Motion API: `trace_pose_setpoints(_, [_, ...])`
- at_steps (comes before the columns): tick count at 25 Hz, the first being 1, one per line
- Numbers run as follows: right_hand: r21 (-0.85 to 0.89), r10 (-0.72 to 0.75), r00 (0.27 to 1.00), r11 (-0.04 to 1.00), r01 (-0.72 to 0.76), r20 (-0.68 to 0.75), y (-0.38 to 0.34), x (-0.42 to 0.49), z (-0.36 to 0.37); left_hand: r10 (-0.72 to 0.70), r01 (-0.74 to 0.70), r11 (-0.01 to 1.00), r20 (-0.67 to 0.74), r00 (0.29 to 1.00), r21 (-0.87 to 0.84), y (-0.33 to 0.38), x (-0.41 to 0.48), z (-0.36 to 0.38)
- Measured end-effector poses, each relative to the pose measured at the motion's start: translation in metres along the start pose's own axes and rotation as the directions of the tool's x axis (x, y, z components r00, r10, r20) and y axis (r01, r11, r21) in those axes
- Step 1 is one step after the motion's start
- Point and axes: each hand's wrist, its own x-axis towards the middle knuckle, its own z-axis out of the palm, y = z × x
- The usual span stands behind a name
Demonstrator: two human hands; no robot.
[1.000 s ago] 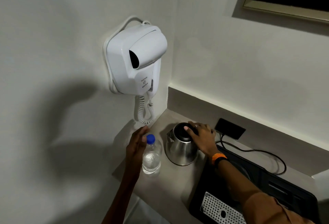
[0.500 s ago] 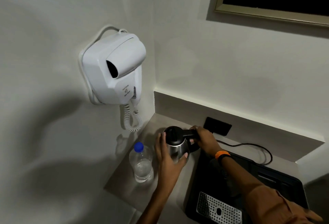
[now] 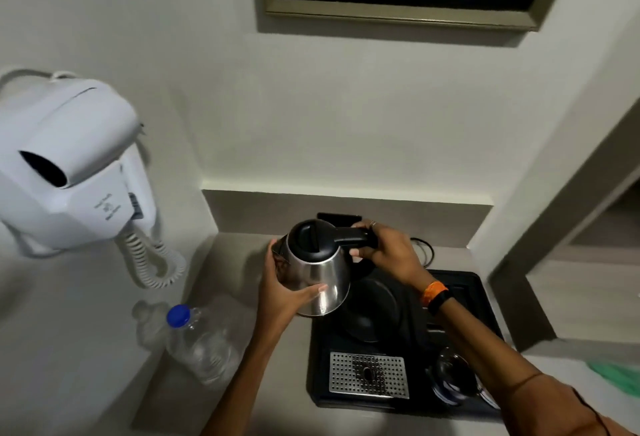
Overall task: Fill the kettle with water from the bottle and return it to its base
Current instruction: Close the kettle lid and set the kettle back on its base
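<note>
A steel kettle [image 3: 320, 271] with a shut black lid is held in the air, tilted, just left of and above its round black base [image 3: 372, 307]. My right hand [image 3: 388, 254] grips the black handle. My left hand [image 3: 282, 285] cups the steel body from the left, thumb across the front. A clear plastic bottle [image 3: 201, 345] with a blue cap on stands on the counter at the left, apart from both hands, with little water showing inside.
The base sits in a black tray [image 3: 485, 314] with a perforated metal grid [image 3: 369, 375] and a glass [image 3: 453, 375]. A cord runs to a wall socket [image 3: 339, 217]. A white wall hairdryer [image 3: 69, 165] hangs at the left. Walls close the counter behind and on both sides.
My left hand left the bottle and took hold of the kettle's body. Both hands have lifted the kettle and carried it right, toward the base. The view has swung right.
</note>
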Motion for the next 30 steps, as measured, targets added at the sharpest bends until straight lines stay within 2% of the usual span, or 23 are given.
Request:
trace_pose_setpoints(4, [-0.027, 0.065, 0.998, 0.997, -0.066, -0.024, 0.024, -0.018, -0.030, 0.026, -0.022, 0.998, 0.061, 0.998, -0.055, 0.018, 0.009, 0.033])
trace_pose_setpoints(11, [-0.017, 0.180, 0.982, 0.983, -0.181, -0.054, 0.065, -0.042, -0.045, -0.039, 0.044, 0.999, 0.150, 0.988, -0.031, 0.025, -0.003, 0.077])
trace_pose_setpoints(24, [-0.034, 0.231, 0.972, 0.972, -0.233, -0.046, 0.084, -0.058, -0.038, -0.061, 0.061, 0.998, 0.199, 0.978, 0.006, 0.010, -0.019, 0.088])
trace_pose_setpoints(28, [0.099, 0.278, 0.960, 0.955, -0.281, 0.042, 0.083, -0.067, -0.034, -0.078, 0.082, 0.997, 0.208, 0.975, -0.009, 0.004, -0.029, 0.089])
trace_pose_setpoints(30, [0.398, 0.330, 0.939, 0.852, -0.341, 0.098, 0.083, -0.072, -0.034, -0.078, 0.086, 0.996, 0.220, 0.972, -0.027, 0.000, -0.029, 0.089])
